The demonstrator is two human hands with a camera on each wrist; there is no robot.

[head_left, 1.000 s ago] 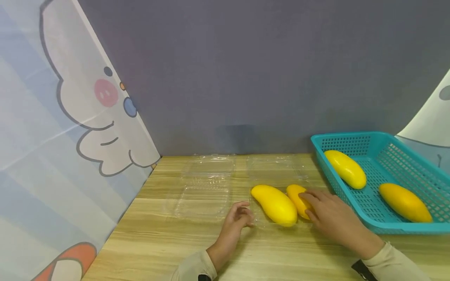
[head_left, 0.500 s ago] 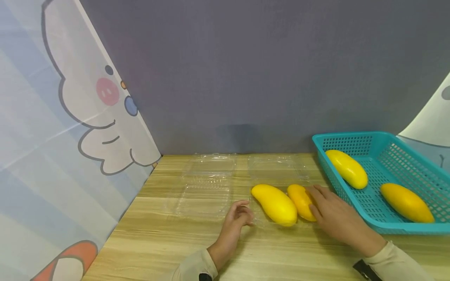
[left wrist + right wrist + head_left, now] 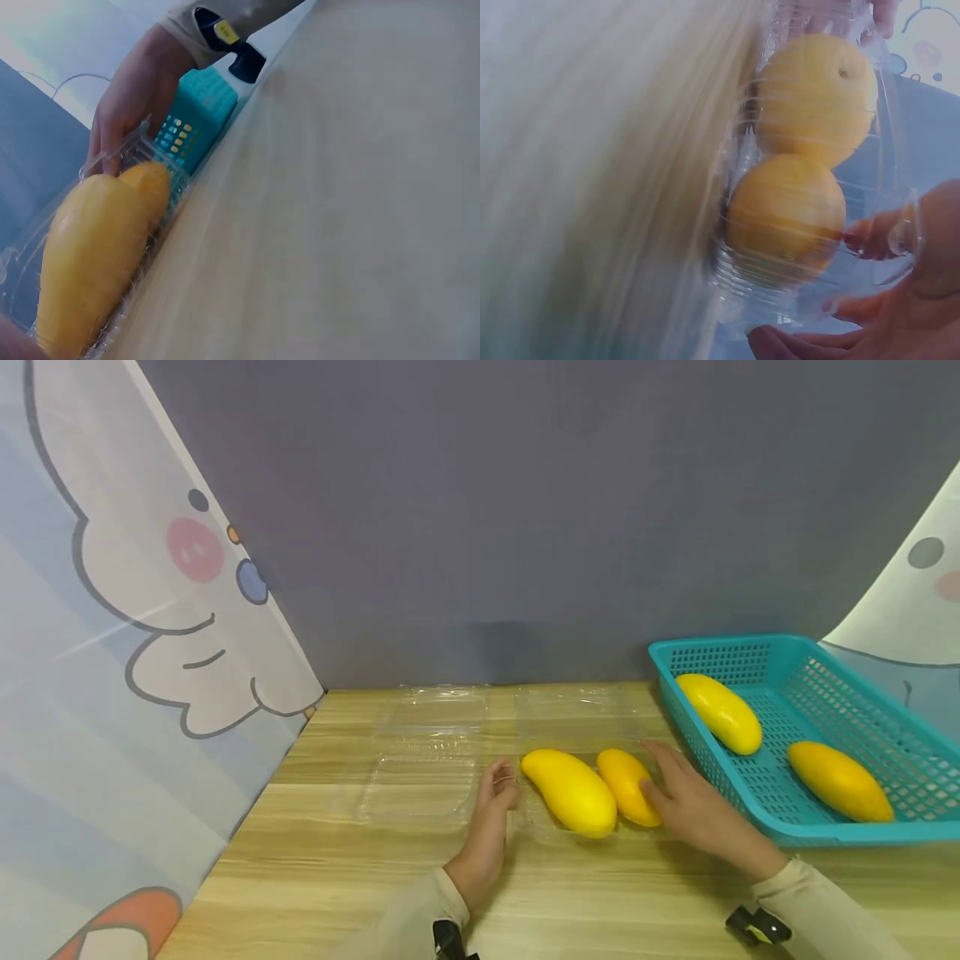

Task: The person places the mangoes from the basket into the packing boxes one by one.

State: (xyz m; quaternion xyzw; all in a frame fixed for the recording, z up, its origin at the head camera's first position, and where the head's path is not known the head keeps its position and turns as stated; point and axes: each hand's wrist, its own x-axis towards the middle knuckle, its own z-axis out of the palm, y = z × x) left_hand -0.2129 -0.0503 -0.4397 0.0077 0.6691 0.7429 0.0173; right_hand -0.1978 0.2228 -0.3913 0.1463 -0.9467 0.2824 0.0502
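Two yellow mangoes, a larger one (image 3: pixel 572 795) and a smaller, more orange one (image 3: pixel 628 787), lie side by side in a clear plastic clamshell box (image 3: pixel 761 296). The box's lid (image 3: pixel 573 714) is folded back toward the wall. My left hand (image 3: pixel 489 822) is at the box's left side with its fingers loosely bent. On the opposite side is my right hand (image 3: pixel 693 803). Its thumb (image 3: pixel 874 232) reaches over the rim beside the smaller mango, while the other fingers extend fairly straight outside the wall. In the left wrist view the larger mango (image 3: pixel 90 255) partly hides the smaller.
A second clear clamshell box (image 3: pixel 420 789) lies open to the left. At the right stands a teal basket (image 3: pixel 840 837), holding one yellow mango (image 3: pixel 720 714) and one orange-yellow mango (image 3: pixel 840 781). A grey wall (image 3: pixel 480 527) closes off the table's (image 3: pixel 337 877) back edge.
My right hand has come off the smaller mango's top and spread at the box's right side. My left hand has straightened slightly along the left side. The head view has shifted a little.
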